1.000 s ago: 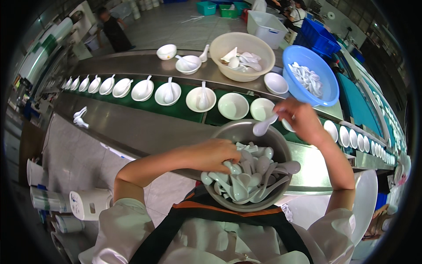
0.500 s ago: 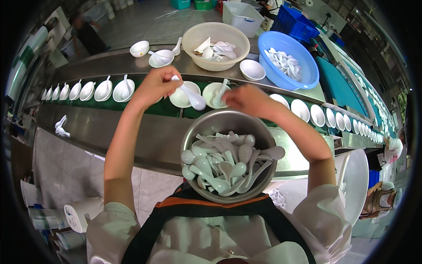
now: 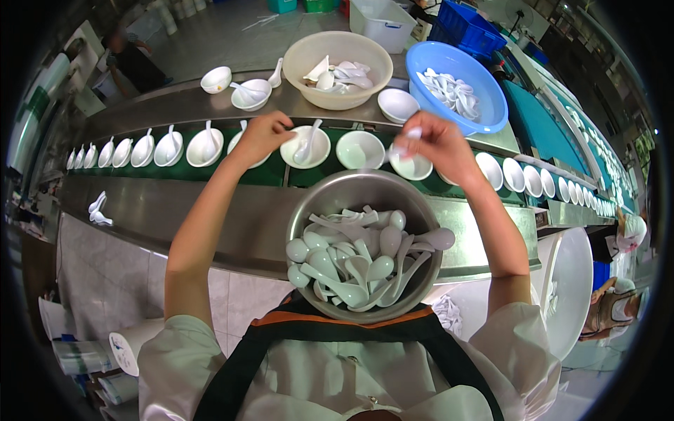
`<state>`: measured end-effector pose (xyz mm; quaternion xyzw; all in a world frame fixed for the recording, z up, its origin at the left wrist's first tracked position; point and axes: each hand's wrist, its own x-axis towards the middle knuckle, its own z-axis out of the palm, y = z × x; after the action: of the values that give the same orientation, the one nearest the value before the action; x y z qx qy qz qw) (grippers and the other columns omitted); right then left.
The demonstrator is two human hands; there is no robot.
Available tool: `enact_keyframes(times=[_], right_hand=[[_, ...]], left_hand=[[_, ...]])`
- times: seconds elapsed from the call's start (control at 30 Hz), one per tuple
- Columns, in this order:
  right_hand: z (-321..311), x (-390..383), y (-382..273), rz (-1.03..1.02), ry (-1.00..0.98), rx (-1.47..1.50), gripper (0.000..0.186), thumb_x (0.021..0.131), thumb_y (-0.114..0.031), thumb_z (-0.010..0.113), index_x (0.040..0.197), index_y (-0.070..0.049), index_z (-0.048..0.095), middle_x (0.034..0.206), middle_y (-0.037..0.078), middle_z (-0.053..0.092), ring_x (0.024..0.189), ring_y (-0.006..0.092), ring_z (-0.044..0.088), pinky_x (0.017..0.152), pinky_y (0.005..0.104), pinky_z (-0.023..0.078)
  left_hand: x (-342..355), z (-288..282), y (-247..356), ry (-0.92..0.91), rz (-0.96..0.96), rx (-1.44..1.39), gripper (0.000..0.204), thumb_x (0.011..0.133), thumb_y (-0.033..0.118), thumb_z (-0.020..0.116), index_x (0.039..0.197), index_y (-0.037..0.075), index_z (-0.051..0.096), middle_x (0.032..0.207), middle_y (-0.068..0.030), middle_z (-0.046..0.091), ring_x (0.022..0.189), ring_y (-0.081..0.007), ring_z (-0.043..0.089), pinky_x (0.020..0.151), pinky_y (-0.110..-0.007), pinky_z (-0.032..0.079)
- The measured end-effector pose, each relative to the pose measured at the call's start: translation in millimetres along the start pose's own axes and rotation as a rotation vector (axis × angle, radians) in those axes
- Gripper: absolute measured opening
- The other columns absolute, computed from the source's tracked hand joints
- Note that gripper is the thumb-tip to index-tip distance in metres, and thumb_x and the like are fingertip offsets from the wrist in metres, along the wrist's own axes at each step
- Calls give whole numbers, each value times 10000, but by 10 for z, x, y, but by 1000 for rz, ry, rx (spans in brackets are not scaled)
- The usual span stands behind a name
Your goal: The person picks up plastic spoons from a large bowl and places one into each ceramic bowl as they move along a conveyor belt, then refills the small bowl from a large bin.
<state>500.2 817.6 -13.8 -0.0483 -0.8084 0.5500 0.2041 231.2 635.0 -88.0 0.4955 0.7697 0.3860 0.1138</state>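
White bowls, several with a spoon in them, line the green conveyor belt [image 3: 272, 175]. My left hand [image 3: 258, 138] hovers over one bowl, partly hiding it. Its thumb and forefinger are slightly apart, with nothing seen between them. Just right of its fingertips a bowl [image 3: 295, 158] holds a white spoon [image 3: 307, 142]. My right hand [image 3: 441, 144] grips another white spoon [image 3: 407, 143], blurred by motion, above a bowl [image 3: 414, 169]. Between my hands a bowl [image 3: 360, 151] has no spoon in it. Close to my body, a steel basin [image 3: 298, 205] is heaped with white spoons [image 3: 354, 263].
Behind the belt stand a cream basin [image 3: 337, 49] and a blue basin [image 3: 494, 112], both containing spoons, and a white bowl [image 3: 399, 105]. Two spoons [image 3: 98, 209] lie on the steel ledge at left. Other people are farther off at both sides.
The bowls have shifted left along the belt. My left hand has let go of its spoon, and a spoon now rests in the bowl beside it. My right hand has moved right and up.
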Motion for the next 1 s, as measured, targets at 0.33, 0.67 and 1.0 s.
enact_keyframes(times=[0.33, 0.67, 1.0], right_hand=[[-145, 81, 1372, -224, 29, -953, 247, 767, -202, 642, 949, -38, 606, 929, 131, 629, 791, 314, 604, 720, 363, 489], [667, -231, 287, 0, -726, -789, 394, 769, -357, 644, 986, -30, 597, 914, 145, 622, 829, 293, 603, 740, 351, 473], [318, -72, 237, 310, -375, -42, 118, 820, -136, 613, 886, -51, 564, 751, 35, 626, 684, 93, 606, 576, 235, 481]], left_hand=[[-1041, 167, 1071, -526, 549, 343, 246, 744, 262, 653, 823, 36, 593, 812, -119, 593, 815, -281, 548, 732, -392, 426], [-902, 207, 976, -748, 113, -68, 220, 724, 137, 659, 841, 7, 525, 724, -88, 563, 678, -181, 543, 613, -304, 431], [-822, -247, 1077, -273, -55, -707, 265, 738, -32, 620, 974, 41, 526, 759, -3, 560, 586, -63, 555, 454, -163, 423]])
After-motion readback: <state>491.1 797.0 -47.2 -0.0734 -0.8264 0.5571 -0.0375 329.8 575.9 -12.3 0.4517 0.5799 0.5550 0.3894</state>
